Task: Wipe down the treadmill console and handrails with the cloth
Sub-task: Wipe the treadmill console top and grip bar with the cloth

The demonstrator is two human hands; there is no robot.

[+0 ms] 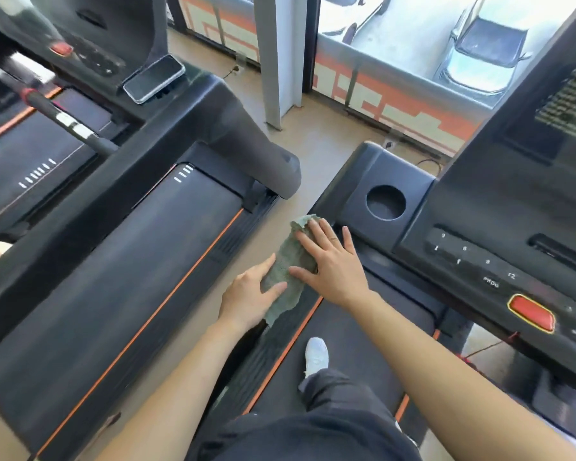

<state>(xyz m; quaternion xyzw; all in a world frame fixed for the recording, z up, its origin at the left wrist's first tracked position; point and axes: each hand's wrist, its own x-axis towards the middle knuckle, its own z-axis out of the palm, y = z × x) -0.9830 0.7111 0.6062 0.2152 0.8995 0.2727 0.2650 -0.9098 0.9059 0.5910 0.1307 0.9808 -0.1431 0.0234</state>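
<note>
Dark trousers point(330, 424) fill the bottom of the view, and one white shoe point(316, 356) stands on the black treadmill belt point(356, 344) with its orange edge stripe. Both bare forearms reach forward to the green cloth point(288, 261), which lies draped along the treadmill's left handrail point(326, 207), just short of the console's round cup holder point(385, 202).

The right hand point(330, 264) lies flat on the upper half of the cloth, fingers straight and spread, fingertips near its far end. The left hand point(250, 301) is at the lower half, fingers extended: its thumb rests across the fabric and its forefinger runs along the cloth's left edge. Neither hand is curled into a fist.

To the right, the console point(473, 207) shows a row of number keys and a red stop button point(531, 312). On the left stands a neighbouring treadmill point(113, 261) with a phone point(153, 78) lying on its console. Beyond the window, parked cars point(486, 54) are visible below.
</note>
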